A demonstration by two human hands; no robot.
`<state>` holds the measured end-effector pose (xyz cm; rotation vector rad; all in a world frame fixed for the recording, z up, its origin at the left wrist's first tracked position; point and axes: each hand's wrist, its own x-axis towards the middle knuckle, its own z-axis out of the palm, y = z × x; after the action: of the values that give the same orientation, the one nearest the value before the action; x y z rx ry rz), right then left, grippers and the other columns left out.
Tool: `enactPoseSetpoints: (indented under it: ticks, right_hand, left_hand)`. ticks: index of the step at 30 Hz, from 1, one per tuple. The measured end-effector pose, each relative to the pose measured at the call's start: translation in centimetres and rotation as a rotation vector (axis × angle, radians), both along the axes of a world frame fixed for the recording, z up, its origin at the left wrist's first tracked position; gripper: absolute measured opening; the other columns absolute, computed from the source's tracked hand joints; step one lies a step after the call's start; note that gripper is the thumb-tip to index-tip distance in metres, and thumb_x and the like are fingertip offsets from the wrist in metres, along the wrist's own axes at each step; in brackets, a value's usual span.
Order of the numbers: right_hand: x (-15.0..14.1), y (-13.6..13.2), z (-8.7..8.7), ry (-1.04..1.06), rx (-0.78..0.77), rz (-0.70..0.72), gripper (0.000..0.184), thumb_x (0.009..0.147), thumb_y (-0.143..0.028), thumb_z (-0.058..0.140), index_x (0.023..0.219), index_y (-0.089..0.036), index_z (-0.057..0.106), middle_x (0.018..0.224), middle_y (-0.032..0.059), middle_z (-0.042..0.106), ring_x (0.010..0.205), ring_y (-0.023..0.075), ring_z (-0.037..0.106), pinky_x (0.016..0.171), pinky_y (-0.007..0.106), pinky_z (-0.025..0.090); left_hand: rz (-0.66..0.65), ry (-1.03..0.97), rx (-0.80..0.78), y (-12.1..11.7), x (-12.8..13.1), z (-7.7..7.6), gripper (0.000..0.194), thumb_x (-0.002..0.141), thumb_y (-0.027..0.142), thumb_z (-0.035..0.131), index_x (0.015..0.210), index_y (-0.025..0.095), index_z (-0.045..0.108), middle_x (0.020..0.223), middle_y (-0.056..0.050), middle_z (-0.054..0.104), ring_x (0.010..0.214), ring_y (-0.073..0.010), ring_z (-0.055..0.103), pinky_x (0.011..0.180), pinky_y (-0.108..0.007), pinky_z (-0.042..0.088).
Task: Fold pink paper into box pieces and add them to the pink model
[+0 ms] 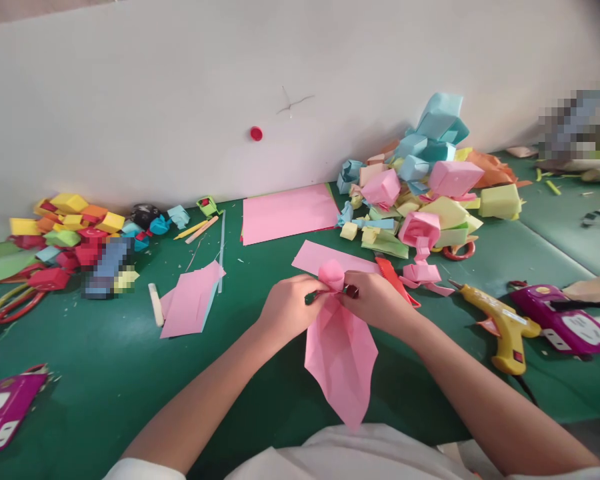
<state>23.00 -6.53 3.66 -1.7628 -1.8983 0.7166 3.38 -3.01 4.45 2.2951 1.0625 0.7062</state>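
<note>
On a green table (105,373), the left hand (287,307) and right hand (375,297) angle inward from the lower corners, fingertips pinching pink paper (341,357) between them at lower centre.

Plain pink is shown by the paper (343,360) at lower centre, and is repeated in the sheet (287,213) at mid-frame. The surface (115,360) is coloured deep green, the wall (180,87) off-white, the cap (256,133) at upper centre red. Light blue, pink, pale yellow and orange are mixed in the pile (445,215) at right; yellow, orange, red, green and blue in the heap (73,223) at left. The glue gun (505,323) at right is coloured yellow; the case (20,393) at lower left, purple, is patched with white.
</note>
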Motion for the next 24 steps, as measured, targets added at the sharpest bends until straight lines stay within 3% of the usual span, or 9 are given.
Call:
enactPoseSetpoints:
  ticks: [5,12,17,20,24]
  right_hand:
    - [0.4,0.3,0.0,0.027,-0.020,-0.117,0.014,0.080,-0.022,0.058,0.066,-0.021,0.054,0.065,0.0002,0.061,0.058,0.0149,0.053,0.051,0.027,0.031]
    - [0.4,0.3,0.0,0.104,-0.029,-0.175,0.022,0.079,-0.032,0.062,0.061,-0.021,0.053,0.061,0.0001,0.061,0.054,0.0146,0.053,0.046,0.026,0.031]
    - [0.8,0.5,0.0,0.153,0.001,-0.216,0.016,0.080,-0.032,0.061,0.069,-0.021,0.059,0.069,0.0014,0.067,0.060,0.0169,0.059,0.049,0.027,0.037]
    - [1.0,0.7,0.1,0.184,0.018,-0.215,0.013,0.079,-0.031,0.061,0.073,-0.020,0.061,0.072,0.0021,0.070,0.064,0.0179,0.062,0.053,0.027,0.040]
    - [1.1,0.7,0.1,0.204,0.029,-0.210,0.011,0.079,-0.030,0.061,0.074,-0.020,0.062,0.073,0.0027,0.071,0.065,0.0186,0.063,0.055,0.028,0.041]
  left_hand:
    - [-0.038,-0.157,-0.219,0.0,0.0,0.5,0.018,0.091,0.023,0.064,0.103,0.027,0.077,0.107,0.001,0.077,0.100,-0.0185,0.072,0.091,-0.030,0.055]
    - [0.136,-0.422,-0.529,1.4,-0.6,0.2,0.020,0.081,0.022,0.065,0.096,0.021,0.078,0.103,-0.005,0.078,0.101,-0.0242,0.071,0.092,-0.036,0.055]
    - [0.173,-0.578,-0.666,1.3,-0.5,-0.2,0.032,0.075,0.022,0.069,0.107,0.020,0.072,0.112,-0.007,0.075,0.104,-0.0244,0.070,0.088,-0.035,0.056]
    - [0.138,-0.422,-0.562,1.1,-0.6,-0.5,0.031,0.076,0.015,0.065,0.107,0.019,0.069,0.104,-0.006,0.076,0.094,-0.0221,0.072,0.078,-0.032,0.058]
    - [0.144,-0.172,-0.205,0.7,-0.9,-0.7,0.013,0.080,0.012,0.059,0.087,0.020,0.068,0.081,-0.001,0.073,0.072,-0.0168,0.068,0.065,-0.027,0.053]
